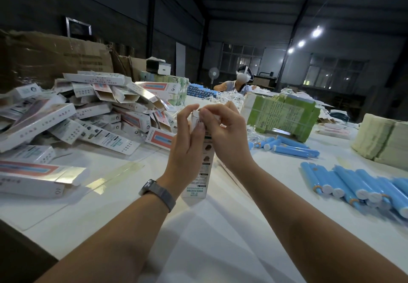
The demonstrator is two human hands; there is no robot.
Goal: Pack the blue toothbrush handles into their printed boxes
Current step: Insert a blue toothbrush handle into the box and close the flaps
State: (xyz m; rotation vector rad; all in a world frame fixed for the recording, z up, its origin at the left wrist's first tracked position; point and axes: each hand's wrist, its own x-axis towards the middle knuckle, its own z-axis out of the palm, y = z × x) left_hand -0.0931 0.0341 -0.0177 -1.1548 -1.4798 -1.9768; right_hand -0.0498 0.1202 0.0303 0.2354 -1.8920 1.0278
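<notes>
A printed box is held upright at the middle of the table, its long axis near vertical and its top end between both hands. The left hand is wrapped round its upper body, while the right hand pinches the top flap. Loose blue handles lie well apart to the near right, nearer the right hand.

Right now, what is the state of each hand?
Left hand: closed around the upright white printed cardboard box.
Right hand: fingertips pinched on the top end of the same box.
</notes>
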